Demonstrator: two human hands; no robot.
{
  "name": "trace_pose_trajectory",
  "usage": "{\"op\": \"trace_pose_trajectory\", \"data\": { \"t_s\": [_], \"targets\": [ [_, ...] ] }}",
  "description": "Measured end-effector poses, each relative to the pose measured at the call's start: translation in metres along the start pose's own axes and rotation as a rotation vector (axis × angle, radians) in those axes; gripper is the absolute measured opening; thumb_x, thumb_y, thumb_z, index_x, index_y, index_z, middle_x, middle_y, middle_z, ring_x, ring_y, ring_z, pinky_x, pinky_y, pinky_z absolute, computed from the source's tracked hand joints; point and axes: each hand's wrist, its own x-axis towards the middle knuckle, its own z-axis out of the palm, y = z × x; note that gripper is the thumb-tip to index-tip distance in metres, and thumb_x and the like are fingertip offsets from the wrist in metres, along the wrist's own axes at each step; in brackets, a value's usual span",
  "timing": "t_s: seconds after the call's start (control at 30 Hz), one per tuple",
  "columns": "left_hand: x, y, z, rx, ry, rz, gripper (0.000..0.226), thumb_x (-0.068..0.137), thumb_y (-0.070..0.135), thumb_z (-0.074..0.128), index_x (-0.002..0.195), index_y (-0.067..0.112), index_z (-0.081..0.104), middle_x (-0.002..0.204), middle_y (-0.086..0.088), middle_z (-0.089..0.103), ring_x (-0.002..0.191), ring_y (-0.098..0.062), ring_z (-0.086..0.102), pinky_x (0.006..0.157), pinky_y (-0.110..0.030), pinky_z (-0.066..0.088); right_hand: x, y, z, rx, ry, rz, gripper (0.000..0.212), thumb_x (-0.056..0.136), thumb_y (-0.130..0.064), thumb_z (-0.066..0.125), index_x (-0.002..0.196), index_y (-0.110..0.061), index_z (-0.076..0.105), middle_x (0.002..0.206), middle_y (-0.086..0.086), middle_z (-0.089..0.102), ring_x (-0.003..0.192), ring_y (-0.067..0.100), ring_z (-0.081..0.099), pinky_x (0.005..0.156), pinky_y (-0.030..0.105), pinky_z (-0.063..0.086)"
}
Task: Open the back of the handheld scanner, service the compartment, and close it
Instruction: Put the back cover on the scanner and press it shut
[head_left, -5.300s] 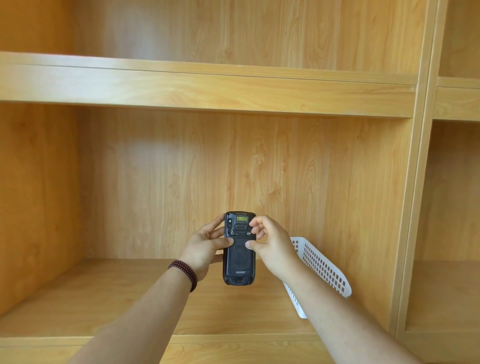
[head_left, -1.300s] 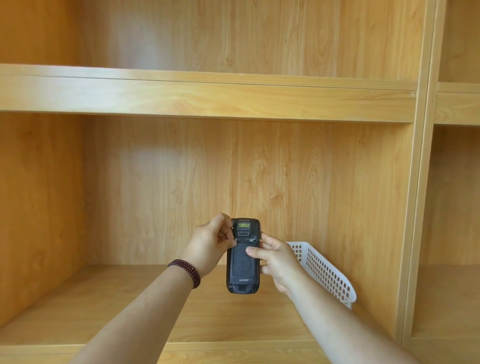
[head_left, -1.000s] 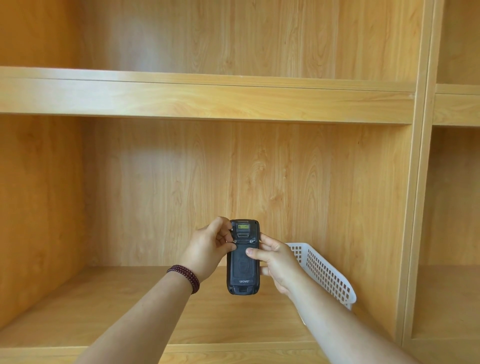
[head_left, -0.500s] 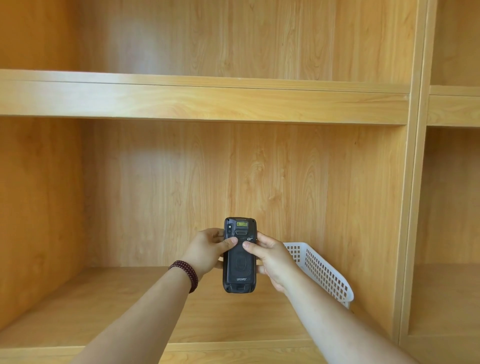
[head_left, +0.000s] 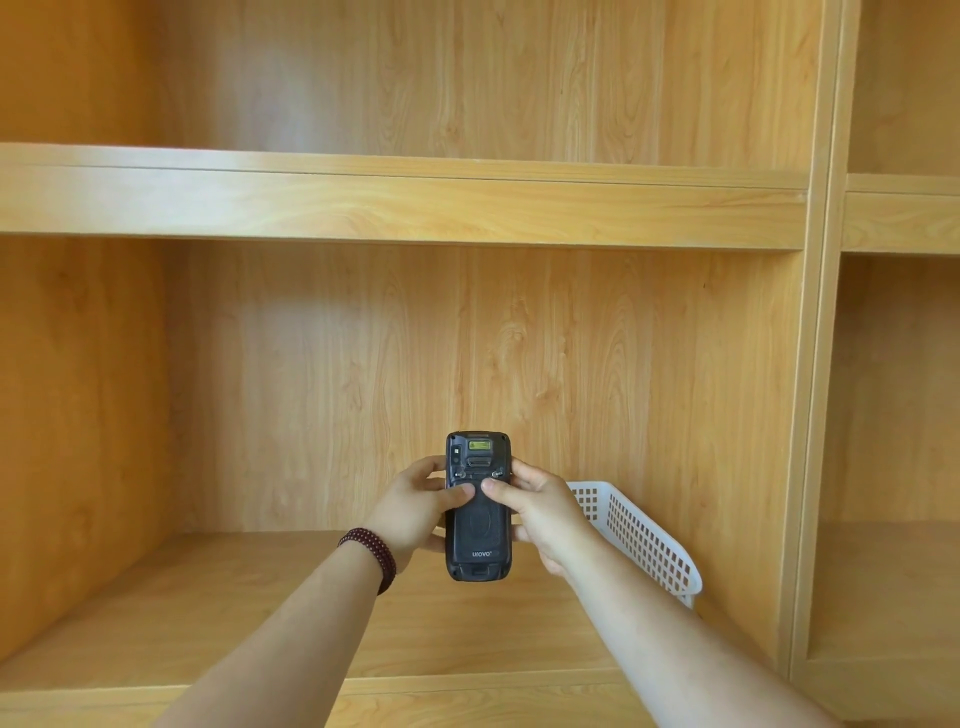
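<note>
I hold a black handheld scanner (head_left: 478, 535) upright in front of the shelf, its back facing me, with a yellow label near its top and a white logo near its bottom. My left hand (head_left: 415, 512) grips its left side and my right hand (head_left: 543, 512) grips its right side. Both thumbs press side by side on the upper part of the back cover, just below two small latches. The cover sits flush on the body.
A white perforated plastic basket (head_left: 641, 538) leans tilted against the shelf's right wall behind my right arm. The wooden shelf board (head_left: 208, 613) lies below my hands, with another shelf (head_left: 395, 202) above and a vertical divider (head_left: 810, 415) on the right.
My fingers left the latches near the scanner's top. Both thumbs have slid down onto the back cover and now meet at its middle. The scanner stays upright in about the same spot.
</note>
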Motion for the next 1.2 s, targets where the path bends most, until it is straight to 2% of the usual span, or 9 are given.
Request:
{"op": "trace_pose_trajectory", "data": {
  "t_s": [0.13,0.23,0.4,0.6,0.77,0.87,0.97,1.07,1.2],
  "targets": [
    [-0.004,-0.003,-0.004,0.022,-0.077,-0.024,0.049,0.087,0.018,0.071,0.131,0.025,0.051,0.111,-0.006,0.073,0.099,-0.026,0.072,0.078,-0.053,0.059,-0.004,0.0,0.001,0.01,0.004,-0.011,0.024,0.089,-0.01,0.067,0.108,-0.025,0.07,0.105,-0.004,0.076,0.09,0.011,0.073,0.067,0.03,0.059],
    [-0.009,-0.005,-0.008,0.023,-0.217,-0.089,0.064,0.085,0.016,0.073,0.137,0.037,0.041,0.112,-0.01,0.073,0.098,-0.031,0.072,0.074,-0.05,0.059,-0.004,0.0,-0.001,0.049,0.004,-0.02,0.029,0.091,-0.012,0.066,0.118,-0.02,0.068,0.112,-0.002,0.074,0.096,0.012,0.072,0.07,0.033,0.06],
    [-0.009,-0.01,-0.007,0.022,-0.145,-0.056,0.07,0.089,0.01,0.068,0.146,0.027,0.032,0.106,-0.011,0.075,0.09,-0.036,0.073,0.073,-0.055,0.059,-0.006,0.002,-0.006,-0.055,-0.112,0.043,0.034,0.088,-0.009,0.069,0.121,-0.017,0.065,0.112,0.001,0.074,0.101,0.019,0.071,0.083,0.038,0.059],
    [-0.011,-0.011,-0.009,0.005,-0.174,-0.044,0.084,0.085,0.006,0.072,0.149,0.033,0.026,0.116,-0.007,0.072,0.098,-0.03,0.072,0.072,-0.046,0.06,-0.007,0.008,-0.008,-0.055,-0.105,0.046,0.034,0.087,0.0,0.067,0.116,-0.018,0.067,0.111,0.002,0.074,0.099,0.019,0.072,0.077,0.037,0.06],
    [-0.01,-0.013,-0.01,-0.016,-0.188,-0.075,0.098,0.078,-0.009,0.072,0.149,0.04,0.026,0.12,-0.006,0.07,0.098,-0.032,0.072,0.074,-0.046,0.059,-0.004,0.006,-0.013,-0.106,-0.177,0.083,0.042,0.086,-0.005,0.07,0.125,-0.019,0.064,0.118,0.0,0.071,0.107,0.019,0.069,0.09,0.045,0.057],
    [-0.009,-0.014,-0.01,-0.01,-0.169,-0.079,0.099,0.078,-0.01,0.072,0.149,0.04,0.026,0.119,-0.007,0.071,0.098,-0.032,0.072,0.075,-0.047,0.06,-0.004,0.008,-0.016,-0.134,-0.198,0.096,0.055,0.081,0.004,0.07,0.129,-0.021,0.06,0.127,0.003,0.065,0.11,0.022,0.068,0.093,0.047,0.055],
    [-0.011,-0.015,-0.01,-0.019,-0.189,-0.083,0.094,0.078,-0.006,0.074,0.147,0.039,0.028,0.118,-0.007,0.071,0.099,-0.032,0.071,0.074,-0.047,0.059,-0.006,0.01,-0.017,-0.124,-0.173,0.077,0.056,0.081,0.011,0.067,0.129,-0.017,0.061,0.128,0.005,0.064,0.108,0.025,0.068,0.091,0.047,0.056],
    [-0.015,-0.013,-0.008,-0.03,-0.181,-0.082,0.056,0.087,0.019,0.071,0.136,0.022,0.044,0.115,-0.013,0.071,0.098,-0.034,0.071,0.075,-0.052,0.059,-0.008,0.012,-0.018,-0.104,-0.184,0.078,0.053,0.082,0.011,0.066,0.127,-0.016,0.062,0.125,0.005,0.066,0.107,0.025,0.069,0.089,0.045,0.057],
    [-0.015,-0.011,-0.006,-0.012,-0.081,-0.075,0.031,0.096,0.027,0.057,0.123,0.012,0.052,0.106,-0.017,0.072,0.089,-0.036,0.073,0.068,-0.054,0.06,-0.008,0.013,-0.015,-0.079,-0.148,0.092,0.029,0.092,-0.017,0.065,0.121,-0.018,0.066,0.117,0.004,0.072,0.11,0.022,0.067,0.086,0.047,0.058]
  ]
}}
